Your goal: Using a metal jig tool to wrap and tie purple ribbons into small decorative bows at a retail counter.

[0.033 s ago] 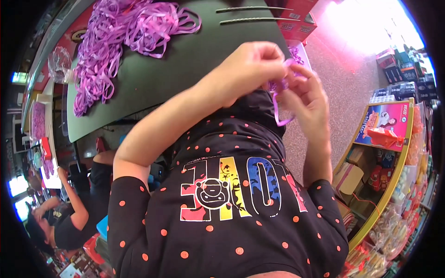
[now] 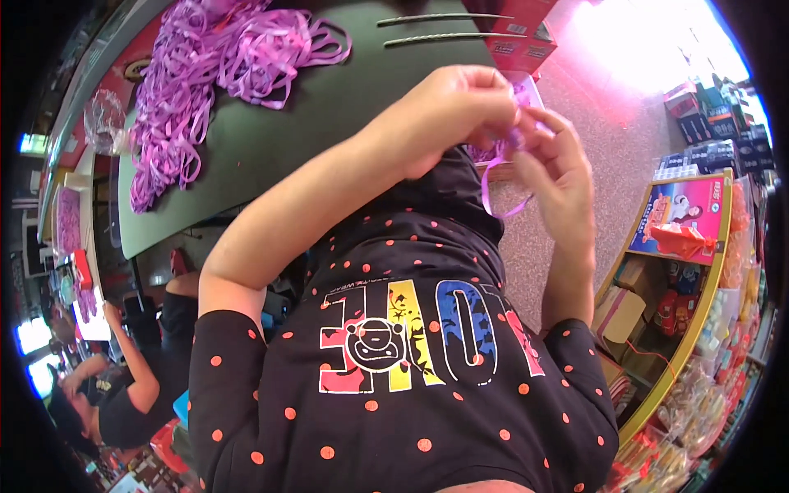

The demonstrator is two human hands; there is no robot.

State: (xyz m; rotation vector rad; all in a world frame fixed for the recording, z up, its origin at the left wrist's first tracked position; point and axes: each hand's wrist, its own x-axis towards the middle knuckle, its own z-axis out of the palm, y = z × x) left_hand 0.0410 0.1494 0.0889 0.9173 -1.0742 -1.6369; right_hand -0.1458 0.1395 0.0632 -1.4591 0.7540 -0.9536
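A narrow purple ribbon [image 2: 486,194] is between my hands, with a loop hanging below the fingers. My left hand [image 2: 472,103] reaches over from the left, its fingers closed in a pinch on the ribbon. Facing it, my right hand [image 2: 560,160] has thumb and fingers curled and closed on the same ribbon. The fingers hide the part where they meet. Beneath the hands shows a pale box [image 2: 536,89] with purple ribbon pieces [image 2: 486,153] in it. A large tangled heap of purple ribbon loops [image 2: 177,99] lies on the dark green table [image 2: 329,107].
Two thin metal rods [image 2: 452,38] lie at the table's far edge by red cartons [image 2: 526,51]. A clear plastic bag [image 2: 107,123] is at far left. On the right stands a yellow-edged display cabinet [image 2: 657,329]. Another person [image 2: 123,394] sits at lower left.
Both hands have shifted slightly to the right with the ribbon. More of the box under them shows.
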